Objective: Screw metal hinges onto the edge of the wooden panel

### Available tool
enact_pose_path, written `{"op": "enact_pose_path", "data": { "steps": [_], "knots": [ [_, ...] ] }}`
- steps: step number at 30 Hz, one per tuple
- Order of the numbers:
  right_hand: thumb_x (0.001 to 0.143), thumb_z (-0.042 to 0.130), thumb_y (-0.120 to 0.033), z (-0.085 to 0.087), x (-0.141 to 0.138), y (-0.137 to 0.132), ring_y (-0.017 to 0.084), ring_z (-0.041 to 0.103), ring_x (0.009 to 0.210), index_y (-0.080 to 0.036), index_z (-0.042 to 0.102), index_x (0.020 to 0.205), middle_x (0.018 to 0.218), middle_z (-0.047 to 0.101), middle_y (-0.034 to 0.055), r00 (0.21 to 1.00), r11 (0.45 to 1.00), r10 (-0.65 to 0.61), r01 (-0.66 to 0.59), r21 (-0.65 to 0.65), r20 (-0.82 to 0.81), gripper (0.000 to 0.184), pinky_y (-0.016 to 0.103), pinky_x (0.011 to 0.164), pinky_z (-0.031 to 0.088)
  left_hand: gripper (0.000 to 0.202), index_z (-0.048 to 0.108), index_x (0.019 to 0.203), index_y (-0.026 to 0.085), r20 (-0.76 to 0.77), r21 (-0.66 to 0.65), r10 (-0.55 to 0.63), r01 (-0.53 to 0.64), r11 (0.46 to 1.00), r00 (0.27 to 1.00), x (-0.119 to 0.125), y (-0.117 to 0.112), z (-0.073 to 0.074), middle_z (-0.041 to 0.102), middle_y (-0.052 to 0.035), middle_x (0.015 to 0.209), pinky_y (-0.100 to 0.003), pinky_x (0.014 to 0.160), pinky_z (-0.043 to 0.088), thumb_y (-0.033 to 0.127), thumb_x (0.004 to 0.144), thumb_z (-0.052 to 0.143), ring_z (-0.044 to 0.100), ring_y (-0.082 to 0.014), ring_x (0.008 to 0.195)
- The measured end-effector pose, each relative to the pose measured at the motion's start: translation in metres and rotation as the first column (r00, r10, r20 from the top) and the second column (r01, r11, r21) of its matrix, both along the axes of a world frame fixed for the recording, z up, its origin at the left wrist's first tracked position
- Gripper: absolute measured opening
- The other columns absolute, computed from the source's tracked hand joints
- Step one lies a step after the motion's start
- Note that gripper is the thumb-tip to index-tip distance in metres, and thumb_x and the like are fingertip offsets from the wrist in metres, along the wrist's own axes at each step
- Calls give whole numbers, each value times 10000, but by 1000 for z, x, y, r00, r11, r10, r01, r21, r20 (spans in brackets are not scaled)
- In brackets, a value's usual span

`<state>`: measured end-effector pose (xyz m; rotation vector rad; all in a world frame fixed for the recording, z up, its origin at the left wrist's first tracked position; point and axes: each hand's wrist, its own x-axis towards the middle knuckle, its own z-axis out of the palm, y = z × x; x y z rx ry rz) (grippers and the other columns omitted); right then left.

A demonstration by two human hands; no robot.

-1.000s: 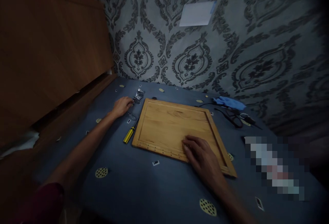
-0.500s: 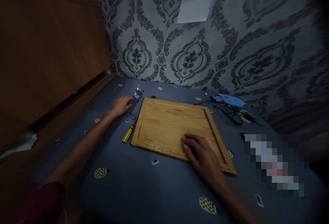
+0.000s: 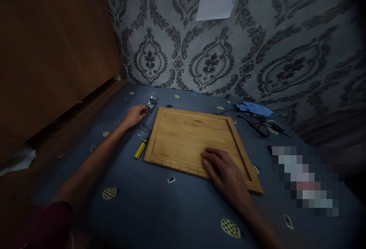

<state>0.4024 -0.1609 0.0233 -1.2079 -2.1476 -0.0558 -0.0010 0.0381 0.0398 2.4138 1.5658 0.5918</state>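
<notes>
A wooden panel [image 3: 183, 134] with a raised frame lies flat, a row of small dark holes along its near edge. My right hand [image 3: 224, 169] rests on its near right part, fingers loosely bent and nothing visible in them. Beyond the panel's left side, my left hand [image 3: 135, 115] has its fingertips together against a small heap of shiny metal pieces [image 3: 152, 103], seemingly in clear plastic. What those fingertips pinch is too small to tell. A screwdriver with a yellow and black handle [image 3: 140, 149] lies beside the panel's left edge, closer to me.
Eyeglasses [image 3: 259, 127], a blue cloth [image 3: 254, 108] and a dark object with a ring [image 3: 275, 127] lie at the back right. A blurred-out item [image 3: 304, 180] is at the right. A wooden cabinet [image 3: 57, 50] stands at left; a patterned wall [image 3: 177, 50] rises behind.
The view has shifted slightly. My left hand stays at the metal pieces, its fingertips drawn a little closer together. My right hand has kept its place on the panel.
</notes>
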Motion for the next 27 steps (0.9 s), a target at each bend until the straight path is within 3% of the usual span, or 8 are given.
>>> {"op": "enact_pose_path", "data": {
  "steps": [15, 20, 27],
  "knots": [
    [1076, 522, -334, 1, -1, 0, 280, 709, 1064, -230, 741, 1121, 1140, 749, 122, 1000, 1000, 5, -5, -12, -20, 247, 453, 920, 611, 375, 643, 1329, 175, -40, -32, -58, 57, 998, 998, -3, -5, 8, 662, -119, 1350, -478, 996, 617, 398, 1029, 673, 685, -255, 1166],
    [1070, 523, -324, 1, -1, 0, 288, 711, 1085, -240, 745, 1138, 1165, 751, 122, 1000, 999, -1, 0, -34, -18, 246, 465, 930, 611, 365, 652, 1309, 166, -25, -58, 2, -3, 998, 1000, -10, -30, 18, 671, -116, 1329, -484, 1003, 612, 399, 1028, 674, 685, -257, 1168],
    [1085, 516, -301, 1, -5, -1, 279, 703, 1049, -188, 730, 1119, 1143, 746, 134, 1000, 999, 16, -17, 51, 16, 243, 433, 894, 614, 373, 664, 1276, 149, -7, -251, 82, -81, 965, 997, -16, -60, 18, 691, -99, 1270, -462, 962, 625, 422, 1023, 679, 701, -256, 1115]
  ]
}}
